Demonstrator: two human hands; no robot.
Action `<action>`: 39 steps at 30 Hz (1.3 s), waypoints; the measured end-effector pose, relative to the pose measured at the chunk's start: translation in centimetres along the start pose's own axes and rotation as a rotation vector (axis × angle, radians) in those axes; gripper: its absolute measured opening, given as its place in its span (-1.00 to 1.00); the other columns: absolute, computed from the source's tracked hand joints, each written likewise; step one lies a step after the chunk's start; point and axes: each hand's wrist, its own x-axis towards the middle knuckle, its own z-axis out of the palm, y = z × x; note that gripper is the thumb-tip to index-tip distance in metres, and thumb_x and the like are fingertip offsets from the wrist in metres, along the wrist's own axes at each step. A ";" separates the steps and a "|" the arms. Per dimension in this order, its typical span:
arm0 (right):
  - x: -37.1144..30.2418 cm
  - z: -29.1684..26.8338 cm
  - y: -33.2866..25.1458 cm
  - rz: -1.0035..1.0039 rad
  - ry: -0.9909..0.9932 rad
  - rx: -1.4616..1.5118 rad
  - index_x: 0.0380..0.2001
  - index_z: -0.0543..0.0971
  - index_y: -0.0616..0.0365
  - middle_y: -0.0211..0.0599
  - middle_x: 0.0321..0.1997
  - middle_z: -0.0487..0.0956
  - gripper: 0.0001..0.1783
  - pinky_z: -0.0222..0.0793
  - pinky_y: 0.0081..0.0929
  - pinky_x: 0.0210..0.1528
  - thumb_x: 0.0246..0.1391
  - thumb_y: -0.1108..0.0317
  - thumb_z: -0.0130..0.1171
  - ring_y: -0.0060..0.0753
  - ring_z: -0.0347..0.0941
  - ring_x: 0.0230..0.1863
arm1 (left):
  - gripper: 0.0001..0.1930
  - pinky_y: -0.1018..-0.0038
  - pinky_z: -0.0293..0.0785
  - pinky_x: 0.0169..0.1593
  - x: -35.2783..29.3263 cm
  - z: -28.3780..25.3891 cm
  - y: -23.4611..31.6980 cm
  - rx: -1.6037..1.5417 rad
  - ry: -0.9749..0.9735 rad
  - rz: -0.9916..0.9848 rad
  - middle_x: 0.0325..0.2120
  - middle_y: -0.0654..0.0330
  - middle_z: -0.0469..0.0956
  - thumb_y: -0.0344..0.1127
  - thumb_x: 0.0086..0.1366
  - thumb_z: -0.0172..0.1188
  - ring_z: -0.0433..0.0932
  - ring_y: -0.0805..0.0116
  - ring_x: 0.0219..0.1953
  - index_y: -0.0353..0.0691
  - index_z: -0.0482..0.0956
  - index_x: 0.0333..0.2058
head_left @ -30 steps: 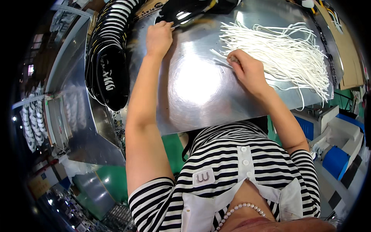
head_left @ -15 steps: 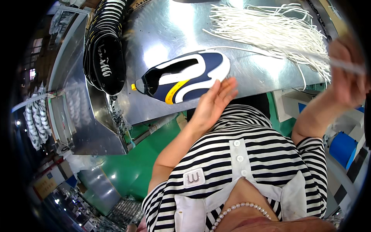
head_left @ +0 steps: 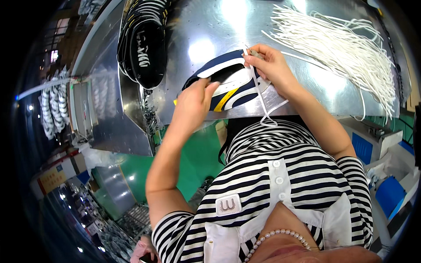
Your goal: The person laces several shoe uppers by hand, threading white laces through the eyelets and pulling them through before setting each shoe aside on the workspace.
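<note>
On the steel table's (head_left: pixel 307 83) near edge, my left hand (head_left: pixel 193 103) clamps the navy-white shoe upper (head_left: pixel 230 83); right hand (head_left: pixel 272 65) pinches a white lace (head_left: pixel 262 103) shut between fingertips (head_left: pixel 251 59), lace trailing off the edge.

Down at lower left, a box (head_left: pixel 56 175) sits in the dim clutter, white with a yellow label (head_left: pixel 51 179) and red edging, blurred by the fisheye rim. Just right of it, a small blue carton (head_left: pixel 83 176), possibly another pack. At far right, blue boxes (head_left: pixel 389 195) below the bench edge.
</note>
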 end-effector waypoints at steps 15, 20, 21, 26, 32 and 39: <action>-3.8 -0.7 -2.9 -0.049 0.070 -0.070 -0.31 0.61 0.26 -0.45 -0.49 0.58 -0.82 0.35 -0.71 -0.30 0.14 0.35 0.22 -0.72 0.46 -0.41 | -0.48 0.42 0.33 0.19 4.5 5.5 4.0 -1.469 -0.317 -0.186 -0.02 0.06 0.52 -0.02 0.47 -0.07 0.47 0.32 0.03 -0.45 0.44 0.05; -4.3 -0.7 -3.1 -0.045 0.080 -0.207 -0.34 0.59 0.18 -0.60 -0.56 0.52 -0.87 0.02 -0.78 -0.53 0.16 0.33 0.21 -0.87 0.19 -0.57 | -0.59 0.49 0.37 0.00 3.4 5.7 4.6 -1.211 -0.085 0.124 -0.13 0.19 0.58 -0.08 0.44 0.03 0.46 0.42 -0.14 -0.34 0.57 -0.04; -4.4 -0.7 -3.2 -0.052 0.079 -0.234 -0.34 0.59 0.18 -0.59 -0.56 0.52 -0.87 0.02 -0.78 -0.52 0.16 0.34 0.21 -0.87 0.20 -0.57 | -0.69 0.54 0.37 -0.11 3.3 5.5 5.0 -1.265 -0.007 0.140 -0.24 0.27 0.61 -0.16 0.39 0.13 0.45 0.50 -0.25 -0.30 0.62 -0.12; -4.8 -0.7 -3.0 -0.061 0.117 -0.327 -0.41 0.63 0.22 -0.39 -0.57 0.60 -0.83 0.36 -0.64 -0.37 0.07 0.32 0.21 -0.68 0.46 -0.51 | -0.84 0.59 0.46 -0.19 3.3 5.5 5.1 -1.103 0.087 0.128 -0.32 0.28 0.64 -0.37 0.33 0.19 0.56 0.54 -0.29 -0.33 0.63 -0.20; -6.5 -0.6 -3.6 -0.127 0.084 -0.405 -0.22 0.53 0.25 -0.29 -0.42 0.62 -0.75 0.41 -0.59 -0.33 0.20 0.25 0.19 -0.52 0.55 -0.37 | -0.79 0.56 0.53 -0.14 3.0 5.5 5.4 -1.162 0.039 -0.063 -0.28 0.19 0.66 -0.34 0.33 0.21 0.62 0.45 -0.25 -0.37 0.63 -0.18; -7.2 -1.2 -3.6 -0.249 0.150 -0.486 -0.18 0.48 0.28 -0.13 -0.35 0.66 -0.82 0.48 -0.49 -0.27 0.24 0.39 0.08 -0.30 0.63 -0.33 | -0.79 0.55 0.56 -0.16 2.6 5.4 6.1 -1.167 0.038 -0.045 -0.30 0.14 0.66 -0.37 0.35 0.17 0.65 0.41 -0.27 -0.42 0.62 -0.17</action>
